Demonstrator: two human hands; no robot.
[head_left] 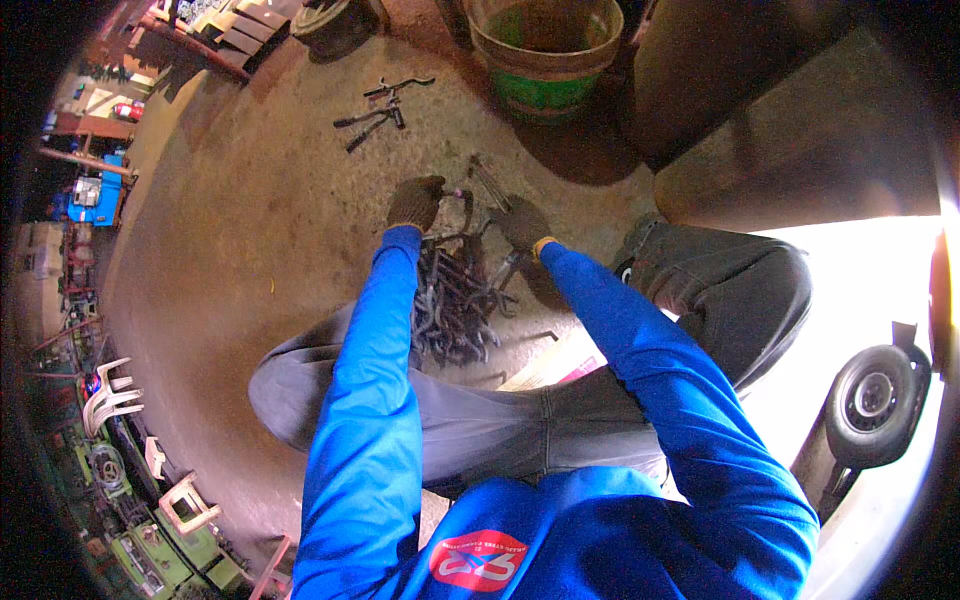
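Observation:
My left hand (415, 203), in a dark knitted glove, is closed around one end of a dark bent metal bar (466, 208). The bar arches over the space between my hands, and a small pinkish spot shows near my fingers. My right hand (521, 223), gloved too, is closed on slim straight metal rods (487, 184) that point up and away from me. Their exact kind is too small to make out. Just below both hands lies a heap of dark bent metal bars (455, 300), between my folded legs.
Farther off on the concrete floor lie several loose bent bars (385, 115). A large green-sided tub (545, 95) stands beyond my hands. One short bent rod (540, 337) lies right of the heap. A wheel (872, 395) stands at right; plastic chairs (112, 397) and green machinery (165, 555) line the left.

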